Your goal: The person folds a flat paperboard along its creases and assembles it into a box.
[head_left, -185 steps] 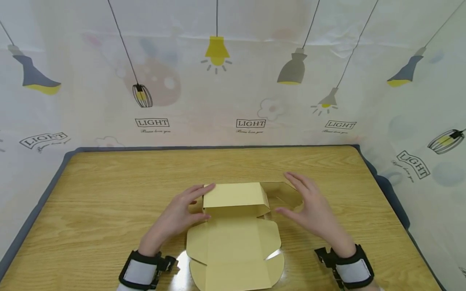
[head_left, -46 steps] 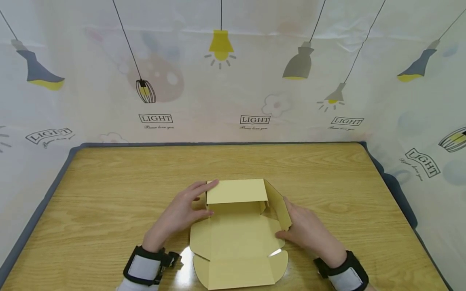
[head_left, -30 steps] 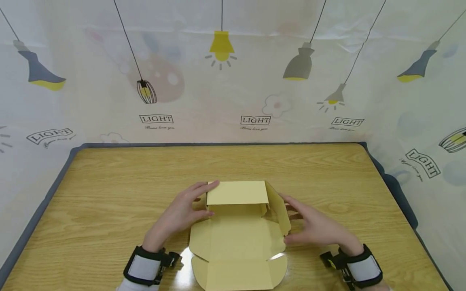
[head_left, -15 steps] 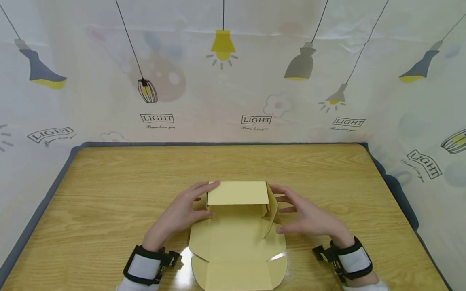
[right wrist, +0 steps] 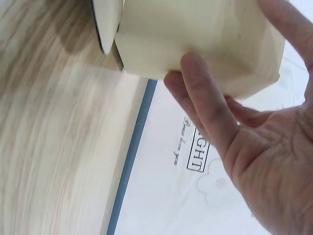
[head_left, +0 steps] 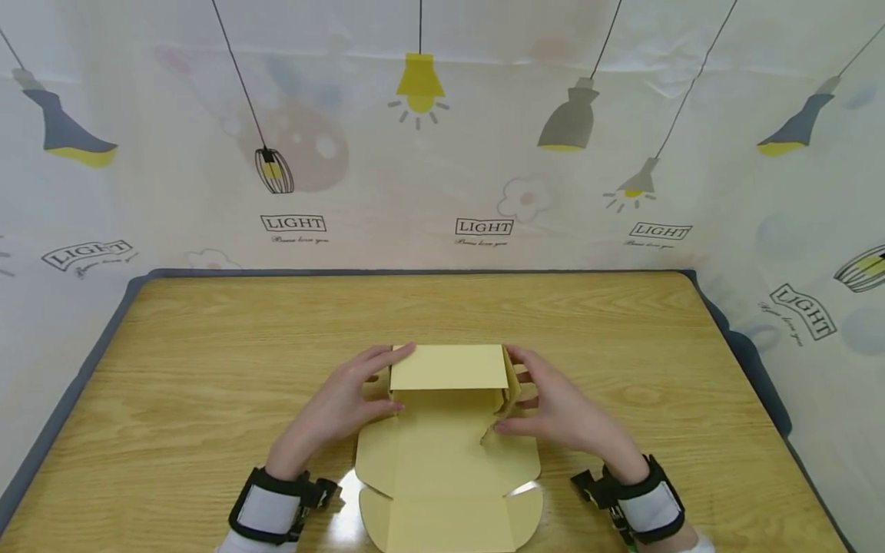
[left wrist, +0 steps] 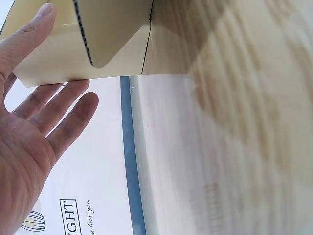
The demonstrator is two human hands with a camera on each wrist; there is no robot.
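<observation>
A partly folded pale yellow cardboard box lies on the table, its far part raised and folded over, its near panel and rounded side flaps spread flat. My left hand holds the raised part's left end, forefinger on top and thumb at the front; in the left wrist view the thumb overlaps the cardboard wall. At the right end, my right hand holds a side flap bent inward, thumb at its near edge. In the right wrist view, fingertips press the flap's outer face. The box's inner corners are partly hidden.
The wood-grain table extends around the box. A white curtain printed with lamps stands behind and at both sides, with a dark blue border along the table's edges. Each wrist wears a black strap with a small device.
The right side flap, spread outward at first, has swung up and inward against the raised part. My right hand has moved left with it. The left hand keeps its hold.
</observation>
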